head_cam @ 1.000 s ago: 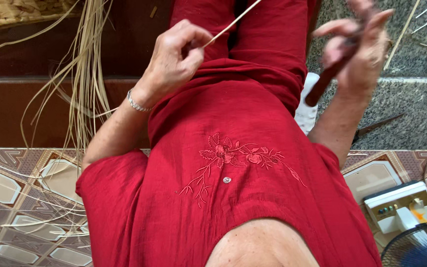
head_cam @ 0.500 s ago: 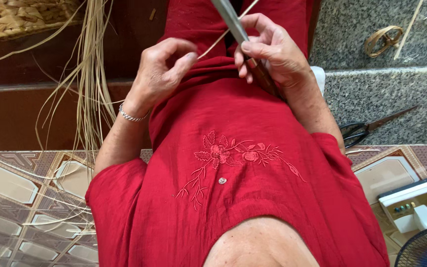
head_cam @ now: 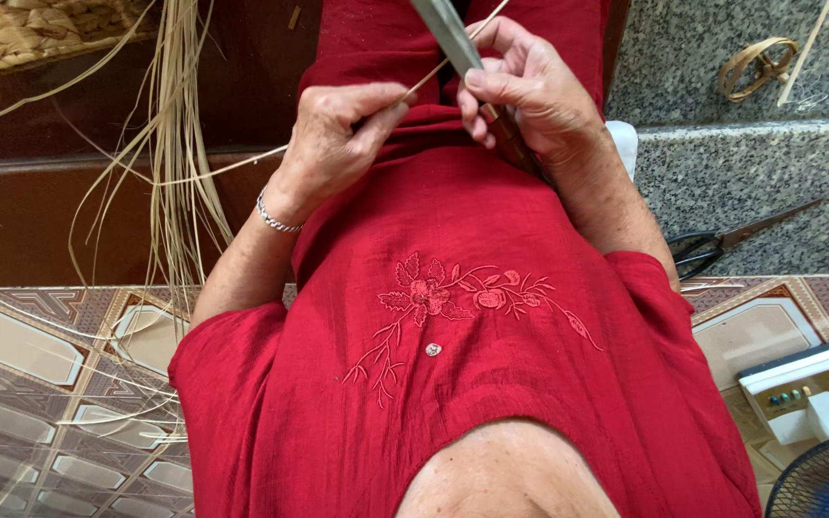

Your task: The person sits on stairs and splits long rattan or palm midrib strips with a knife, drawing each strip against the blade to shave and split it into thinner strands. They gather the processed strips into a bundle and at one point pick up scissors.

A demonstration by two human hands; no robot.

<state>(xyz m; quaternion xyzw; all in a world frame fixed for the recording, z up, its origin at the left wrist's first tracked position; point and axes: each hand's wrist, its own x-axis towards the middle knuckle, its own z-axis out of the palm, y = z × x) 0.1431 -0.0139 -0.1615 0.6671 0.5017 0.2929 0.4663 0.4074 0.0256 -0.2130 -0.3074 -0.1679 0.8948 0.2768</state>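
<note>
Left hand (head_cam: 338, 134) pinching a thin pale strip (head_cam: 434, 77); right hand (head_cam: 530, 91) closed around a knife (head_cam: 453, 43) with a wooden handle, blade crossing the strip at twelve o'clock, above the red lap. Best kept taut, blade shallow, thumb clear of the edge. Woven basket (head_cam: 21, 34) at ten o'clock, contents not visible. Loose fibres (head_cam: 179, 144) hanging beside. Scissors (head_cam: 722, 245) at three o'clock.
</note>
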